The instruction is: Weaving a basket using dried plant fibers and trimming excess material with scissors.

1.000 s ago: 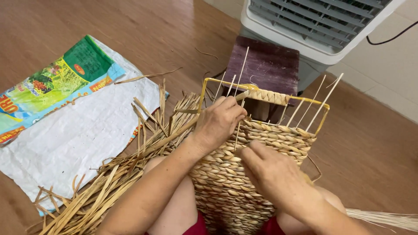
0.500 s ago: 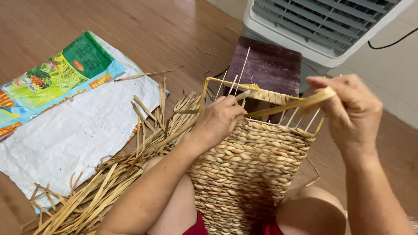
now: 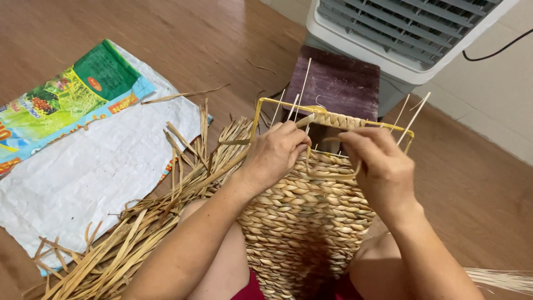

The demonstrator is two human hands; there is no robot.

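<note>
Head view, looking down over the person's lap. The half-woven basket of pale braided straw (image 3: 308, 222) stands between the knees, its lower end cut off by the bottom edge; a yellow wire frame (image 3: 261, 114) rises above the woven wall, with thin pale upright stakes (image 3: 413, 116) standing out of it; the braided top band is partly hidden behind both hands. The left hand (image 3: 275, 155) rests on the near rim of the basket, fingers curled tight on a flat straw strand (image 3: 333, 175); the pinch point itself is hidden under the knuckles. The right hand (image 3: 380, 166) sits just beside it on the rim, fingers bent down and grasping the same strand, which loops between the two hands; its fingertips are out of sight behind the strand and weave. Both forearms are cut off at the lower edge.

To the left, a loose heap of dry flat straw strips (image 3: 139, 233) lies on the brown wooden floor (image 3: 166, 33), touching the basket's side and overlapping a flat woven plastic sack (image 3: 94, 172); the sack is white, with a green, yellow and blue printed panel at its far end, cut off by the left edge; its print is too small to make out. Behind the basket stands a dark purple square stool (image 3: 341, 83); beyond it, a white and grey louvred air cooler (image 3: 400, 28), cut off at the top.
</note>
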